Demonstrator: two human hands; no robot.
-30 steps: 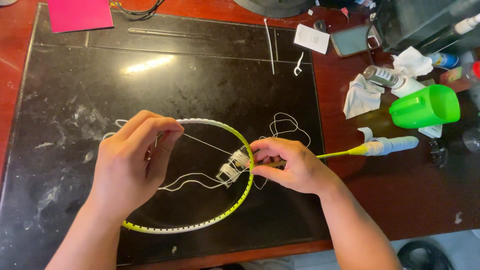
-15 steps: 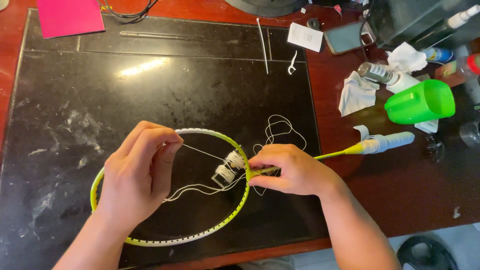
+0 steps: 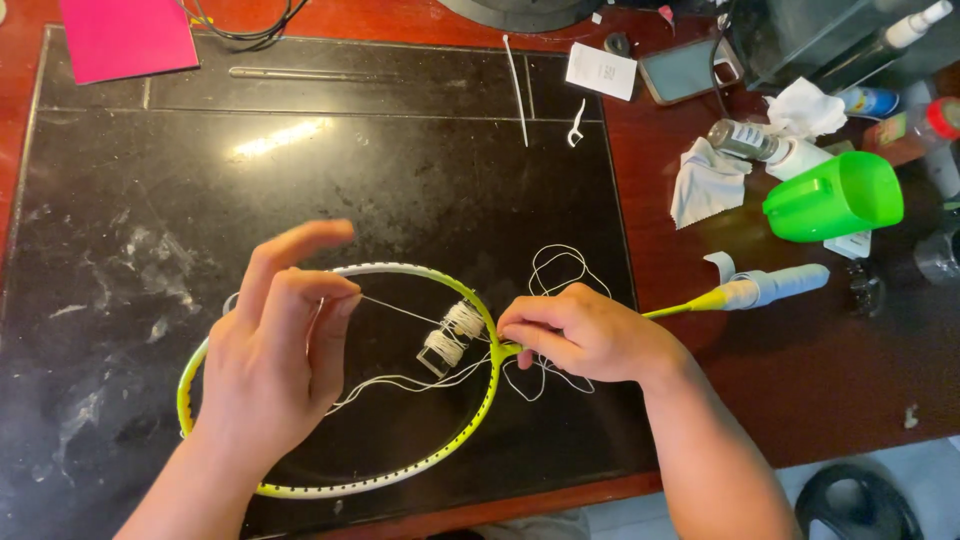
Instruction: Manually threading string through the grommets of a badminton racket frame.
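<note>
A yellow-green badminton racket frame [image 3: 470,425] lies unstrung on a black mat [image 3: 330,170], its white-wrapped handle [image 3: 775,287] pointing right. My left hand [image 3: 270,360] pinches a taut white string [image 3: 400,310] at the frame's upper left, index finger raised. That string runs to a small card wound with white string [image 3: 450,335] inside the hoop. My right hand [image 3: 585,335] grips the racket where hoop meets shaft. Loose string loops [image 3: 560,262] lie just beyond that hand.
On the red-brown desk at the right sit a green plastic jug [image 3: 835,197], crumpled white tissues [image 3: 710,180], small bottles [image 3: 745,140] and a phone [image 3: 685,70]. A pink sheet [image 3: 125,35] lies at the mat's far left corner. A white cable tie [image 3: 515,90] rests at the mat's far edge.
My left hand has lifted its index finger and shifted slightly along the frame, keeping the string pinched. The right hand stays at the racket's throat. The view drifted a little.
</note>
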